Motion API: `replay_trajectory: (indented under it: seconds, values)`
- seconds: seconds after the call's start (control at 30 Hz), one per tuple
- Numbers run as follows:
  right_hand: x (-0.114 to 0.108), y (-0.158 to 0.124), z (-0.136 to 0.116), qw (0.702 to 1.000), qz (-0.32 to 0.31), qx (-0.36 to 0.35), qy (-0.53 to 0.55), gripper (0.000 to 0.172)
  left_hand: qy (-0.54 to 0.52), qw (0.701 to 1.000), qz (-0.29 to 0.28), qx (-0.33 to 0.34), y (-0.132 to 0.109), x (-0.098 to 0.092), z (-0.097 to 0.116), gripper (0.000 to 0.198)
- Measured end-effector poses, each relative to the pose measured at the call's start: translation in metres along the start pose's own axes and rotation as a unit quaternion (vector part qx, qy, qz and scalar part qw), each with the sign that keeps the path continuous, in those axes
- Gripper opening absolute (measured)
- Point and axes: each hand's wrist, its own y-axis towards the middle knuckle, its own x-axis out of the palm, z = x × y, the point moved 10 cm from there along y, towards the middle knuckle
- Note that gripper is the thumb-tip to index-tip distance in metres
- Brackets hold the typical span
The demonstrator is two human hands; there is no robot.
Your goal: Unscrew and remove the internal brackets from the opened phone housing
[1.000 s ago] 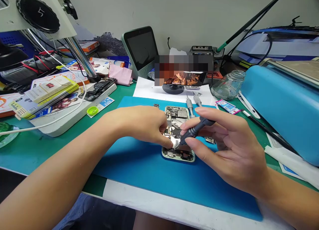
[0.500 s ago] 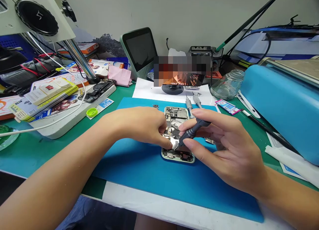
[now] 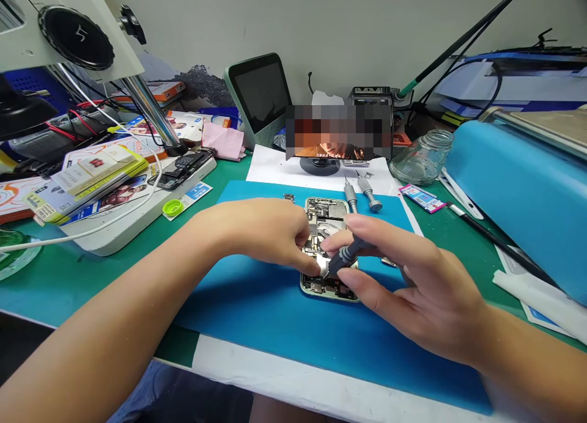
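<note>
An opened smartphone (image 3: 332, 293) lies on the blue mat (image 3: 275, 319) with its inner parts bare. My left hand (image 3: 266, 230) is closed at its left edge, fingers curled under and thumb pressing a small white piece (image 3: 322, 263) low in the housing. My right hand (image 3: 413, 276) pinches a dark grey screwdriver (image 3: 343, 258) between thumb and fingers. The tool leans down to the left, its tip at the white piece beside my left thumb. Behind the phone lie two grey screwdrivers (image 3: 351, 197), (image 3: 370, 194).
A small metal part (image 3: 288, 198) sits behind my left hand. Further back are a phone screen (image 3: 339, 132) on a stand and a glass jar (image 3: 424, 157). A microscope stand (image 3: 153, 111) rises at left; a blue case (image 3: 513, 197) stands at right.
The screwdriver in my right hand is tilted differently, its back end now lower and more hidden by the fingers. My left hand stays on the phone. The view has shifted slightly.
</note>
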Motion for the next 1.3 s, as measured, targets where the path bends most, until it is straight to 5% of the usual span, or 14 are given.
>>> replay_trajectory:
  seconds: [1.3]
  values:
    - [0.0008, 0.0078, -0.0044, 1.000, -0.018, -0.008, -0.022, 0.067, -0.016, 1.000, -0.001, 0.010, 0.0034, 0.0019, -0.0015, 0.045]
